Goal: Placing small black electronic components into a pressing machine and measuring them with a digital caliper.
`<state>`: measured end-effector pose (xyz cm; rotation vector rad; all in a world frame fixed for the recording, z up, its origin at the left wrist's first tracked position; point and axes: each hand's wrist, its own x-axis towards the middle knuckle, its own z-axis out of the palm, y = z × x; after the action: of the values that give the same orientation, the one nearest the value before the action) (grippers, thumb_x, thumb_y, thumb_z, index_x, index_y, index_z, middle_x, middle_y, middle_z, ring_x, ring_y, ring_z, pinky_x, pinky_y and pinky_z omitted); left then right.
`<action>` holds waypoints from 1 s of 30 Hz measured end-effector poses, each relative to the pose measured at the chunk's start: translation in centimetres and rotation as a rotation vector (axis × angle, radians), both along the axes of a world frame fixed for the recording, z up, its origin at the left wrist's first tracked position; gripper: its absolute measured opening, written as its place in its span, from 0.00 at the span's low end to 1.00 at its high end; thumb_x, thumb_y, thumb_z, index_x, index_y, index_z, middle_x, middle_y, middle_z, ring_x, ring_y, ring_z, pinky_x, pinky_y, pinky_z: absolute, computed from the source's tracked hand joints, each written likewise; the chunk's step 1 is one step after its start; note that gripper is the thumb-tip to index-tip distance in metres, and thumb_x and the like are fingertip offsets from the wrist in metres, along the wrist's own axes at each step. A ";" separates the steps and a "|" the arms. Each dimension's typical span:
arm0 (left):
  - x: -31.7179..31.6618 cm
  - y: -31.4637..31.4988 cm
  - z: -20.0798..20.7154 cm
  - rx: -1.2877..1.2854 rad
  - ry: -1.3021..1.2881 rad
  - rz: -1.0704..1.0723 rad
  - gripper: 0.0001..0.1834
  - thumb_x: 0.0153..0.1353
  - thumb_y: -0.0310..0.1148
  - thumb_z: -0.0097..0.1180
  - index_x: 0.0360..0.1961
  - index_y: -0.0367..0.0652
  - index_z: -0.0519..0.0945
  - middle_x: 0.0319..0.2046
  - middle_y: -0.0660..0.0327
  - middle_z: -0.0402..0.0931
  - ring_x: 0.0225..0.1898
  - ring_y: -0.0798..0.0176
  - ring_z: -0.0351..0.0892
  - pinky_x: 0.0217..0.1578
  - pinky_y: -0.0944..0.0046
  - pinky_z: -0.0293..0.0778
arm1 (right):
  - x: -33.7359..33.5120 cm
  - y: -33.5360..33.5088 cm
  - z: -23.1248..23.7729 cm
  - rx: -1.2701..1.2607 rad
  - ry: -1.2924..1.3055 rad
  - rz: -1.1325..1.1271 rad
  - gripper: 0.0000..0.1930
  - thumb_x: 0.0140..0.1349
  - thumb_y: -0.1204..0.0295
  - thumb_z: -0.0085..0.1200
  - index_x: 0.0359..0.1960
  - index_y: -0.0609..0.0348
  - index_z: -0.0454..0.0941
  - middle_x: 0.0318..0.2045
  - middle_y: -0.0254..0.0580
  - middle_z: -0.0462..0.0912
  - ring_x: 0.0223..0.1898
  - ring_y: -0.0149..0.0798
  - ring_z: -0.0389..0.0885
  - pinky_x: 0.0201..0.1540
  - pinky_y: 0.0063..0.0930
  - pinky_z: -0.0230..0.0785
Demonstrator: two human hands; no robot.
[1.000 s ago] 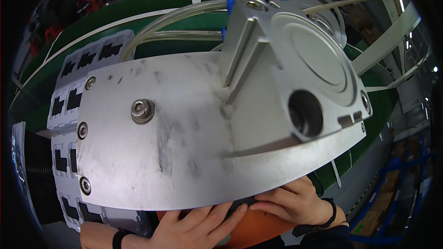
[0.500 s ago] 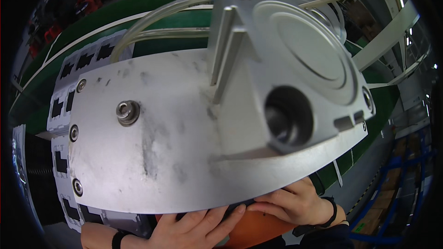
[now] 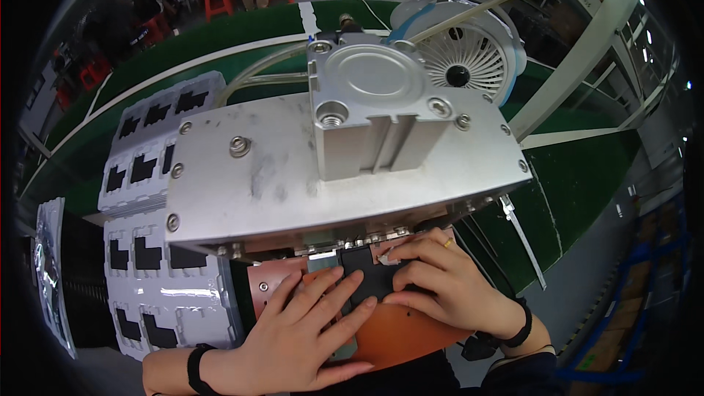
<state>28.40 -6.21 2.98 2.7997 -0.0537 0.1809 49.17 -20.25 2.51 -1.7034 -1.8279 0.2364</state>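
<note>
A flat black part lies on an orange, copper-coloured fixture under the front edge of a silver metal machine. My left hand rests over the fixture's left side with fingers stretched and apart, its fingertips touching the black part. My right hand has bent fingers closed at the part's right edge. Its index fingertip is at a small pale tab on the part. The palm side of the right hand is hidden.
White trays with black parts in their pockets stand at the left. Atop the machine sits a metal cylinder block with clear hoses. A fan stands behind, before a slanted post. Red stools and people are far back.
The view has shifted back, so the machine sits higher and smaller. The fixture, the black part and both hands, earlier mostly hidden by the machine, now show.
</note>
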 end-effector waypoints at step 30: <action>-1.7 -2.8 2.8 -1.561 0.157 0.431 0.16 0.62 0.19 0.56 0.51 0.34 0.71 0.43 0.54 0.79 0.39 0.61 0.84 0.39 0.66 0.83 | 14.6 -15.9 -8.9 -0.203 -0.150 -1.075 0.31 0.45 0.76 0.65 0.55 0.66 0.72 0.45 0.59 0.78 0.49 0.57 0.77 0.54 0.41 0.70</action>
<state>26.67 -9.05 5.78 1.2214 0.5007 0.0432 63.80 -36.10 -6.42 -2.6271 -0.7644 -0.1717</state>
